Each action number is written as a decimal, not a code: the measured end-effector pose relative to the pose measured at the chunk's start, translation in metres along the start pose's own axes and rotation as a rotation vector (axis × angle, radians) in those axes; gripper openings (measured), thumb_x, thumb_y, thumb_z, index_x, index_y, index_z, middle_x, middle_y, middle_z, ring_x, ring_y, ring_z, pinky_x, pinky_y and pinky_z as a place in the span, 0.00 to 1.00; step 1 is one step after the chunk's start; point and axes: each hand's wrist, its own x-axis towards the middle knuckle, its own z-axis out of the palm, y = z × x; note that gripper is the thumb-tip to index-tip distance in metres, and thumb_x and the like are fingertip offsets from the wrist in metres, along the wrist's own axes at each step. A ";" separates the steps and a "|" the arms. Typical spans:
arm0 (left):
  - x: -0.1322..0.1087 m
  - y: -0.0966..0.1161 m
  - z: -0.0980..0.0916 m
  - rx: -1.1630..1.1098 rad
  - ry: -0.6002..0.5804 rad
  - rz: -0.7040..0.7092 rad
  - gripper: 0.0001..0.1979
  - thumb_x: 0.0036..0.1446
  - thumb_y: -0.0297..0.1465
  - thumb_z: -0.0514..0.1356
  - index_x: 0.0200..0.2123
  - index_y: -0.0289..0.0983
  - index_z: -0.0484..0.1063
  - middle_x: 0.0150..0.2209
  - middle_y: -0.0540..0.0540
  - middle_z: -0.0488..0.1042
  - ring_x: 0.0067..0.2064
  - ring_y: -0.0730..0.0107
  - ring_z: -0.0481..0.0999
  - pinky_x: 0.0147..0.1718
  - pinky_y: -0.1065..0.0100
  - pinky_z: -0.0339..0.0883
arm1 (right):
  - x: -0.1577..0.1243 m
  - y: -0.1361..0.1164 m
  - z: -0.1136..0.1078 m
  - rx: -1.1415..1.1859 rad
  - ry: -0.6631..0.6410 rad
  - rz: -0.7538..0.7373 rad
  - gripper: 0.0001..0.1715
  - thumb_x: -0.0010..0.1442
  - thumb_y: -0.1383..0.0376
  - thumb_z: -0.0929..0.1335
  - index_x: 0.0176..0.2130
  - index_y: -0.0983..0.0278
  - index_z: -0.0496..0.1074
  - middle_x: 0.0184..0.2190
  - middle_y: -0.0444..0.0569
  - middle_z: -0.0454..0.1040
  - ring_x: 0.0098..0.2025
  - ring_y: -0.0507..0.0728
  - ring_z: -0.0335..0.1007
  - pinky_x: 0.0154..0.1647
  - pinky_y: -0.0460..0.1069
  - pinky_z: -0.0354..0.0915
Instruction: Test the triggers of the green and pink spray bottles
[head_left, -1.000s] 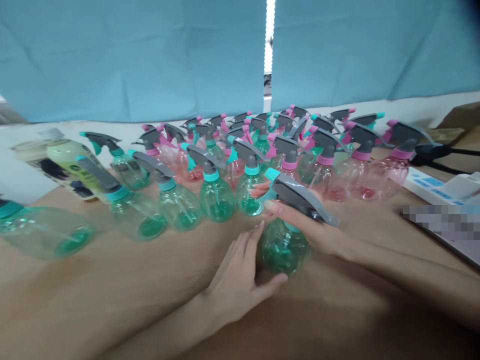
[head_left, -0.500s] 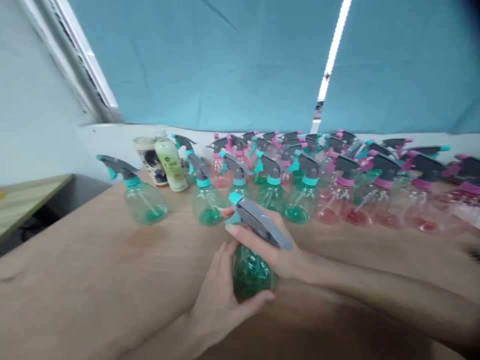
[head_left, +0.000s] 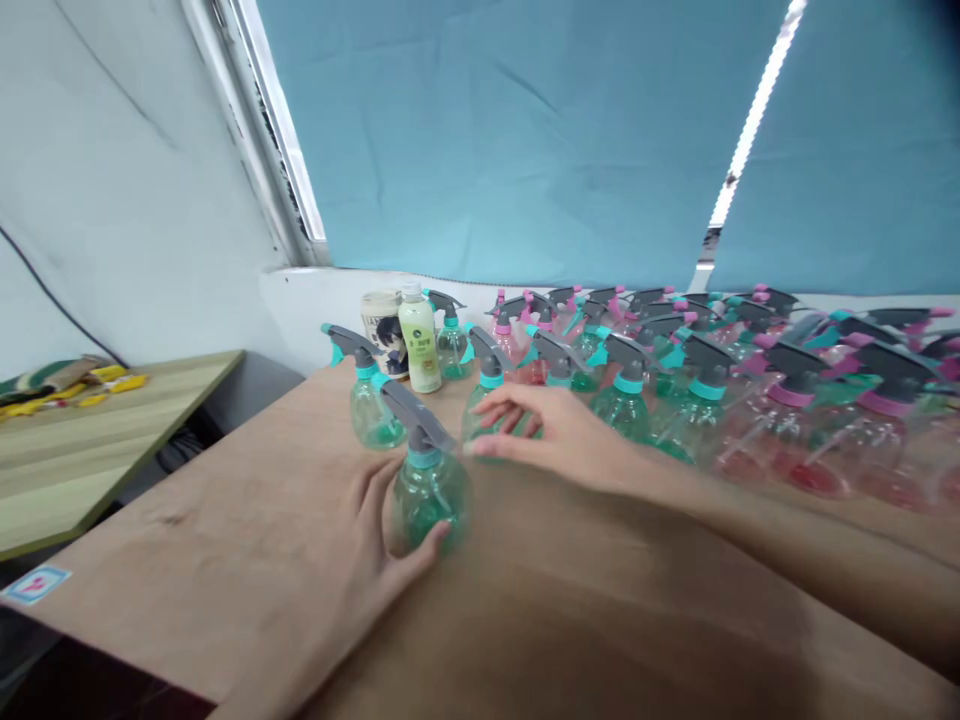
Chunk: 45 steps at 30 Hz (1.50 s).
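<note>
Left hand (head_left: 369,555) is clamping a round, translucent-green plastic spray bottle (head_left: 426,495) at lower centre; right hand (head_left: 555,430) is hovering, grip apart.

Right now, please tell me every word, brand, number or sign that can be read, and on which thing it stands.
Cup: perhaps "LAS" near the rim, too blurred to be sure.
Pale bottle: label characters too small to read.
Sticker on the table: a pink sign in a blue frame, no readable word.
Spray bottle in the left hand: no text visible.
</note>
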 end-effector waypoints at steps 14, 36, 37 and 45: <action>0.066 -0.049 0.013 0.320 0.017 0.045 0.26 0.55 0.48 0.60 0.49 0.35 0.64 0.44 0.37 0.73 0.47 0.44 0.72 0.45 0.49 0.64 | 0.074 0.006 -0.009 -0.921 0.353 0.151 0.26 0.60 0.53 0.65 0.50 0.70 0.69 0.43 0.60 0.76 0.43 0.68 0.73 0.34 0.54 0.62; 0.067 -0.027 0.020 0.296 0.158 0.081 0.30 0.63 0.48 0.54 0.61 0.37 0.58 0.48 0.37 0.63 0.50 0.45 0.67 0.49 0.47 0.62 | 0.060 0.003 0.002 -0.945 0.175 0.148 0.23 0.65 0.55 0.59 0.48 0.70 0.69 0.34 0.61 0.77 0.35 0.65 0.74 0.26 0.51 0.58; 0.061 -0.018 0.018 0.250 0.136 0.083 0.28 0.64 0.47 0.53 0.61 0.38 0.58 0.48 0.38 0.63 0.51 0.46 0.67 0.50 0.48 0.62 | 0.054 -0.001 0.002 -0.941 0.172 0.142 0.23 0.65 0.55 0.59 0.48 0.70 0.69 0.33 0.60 0.77 0.34 0.65 0.74 0.26 0.51 0.58; 0.013 0.045 0.042 -0.155 -0.192 0.085 0.41 0.57 0.49 0.61 0.65 0.42 0.44 0.60 0.38 0.58 0.59 0.48 0.62 0.53 0.49 0.62 | -0.004 -0.026 -0.003 -0.867 0.122 0.050 0.23 0.66 0.55 0.58 0.50 0.69 0.67 0.26 0.54 0.75 0.25 0.62 0.71 0.23 0.50 0.52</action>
